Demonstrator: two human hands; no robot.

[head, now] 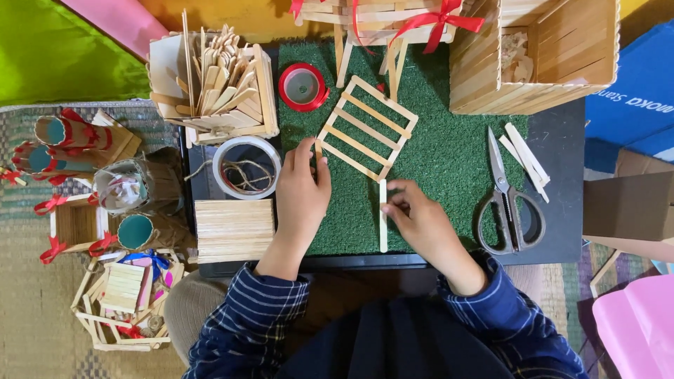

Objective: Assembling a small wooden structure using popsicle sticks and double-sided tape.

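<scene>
Head view, looking straight down: I see my left hand (302, 193) just left of centre, its fingers curled and pinching a short wooden stick (318, 149) upright at the lower-left corner of a ladder-like stick frame (366, 128). The frame lies flat on the green turf mat (449, 161) in the upper middle of the picture, tilted on a diagonal, which puts its near corner within easy reach of that hand. My right hand (421, 221), right of centre, is nearly closed, thumb and forefinger nipping a long stick (382, 217) that lies on the turf, running toward the bottom of the frame; I judge the grip is low on the stick to keep it steady.

Scissors (507, 200) lie shut to the right on the dark board, with a few loose sticks (525, 156) just above them, apart from both hands. Left of the mat sit a roll of tape holding twine (246, 167), a flat stack of sticks (234, 229) below it, and a box crammed with sticks (214, 88) above. A red ribbon spool (303, 86) rests at the mat's upper-left edge, and a stick-built box (533, 52) fills the upper right.
</scene>
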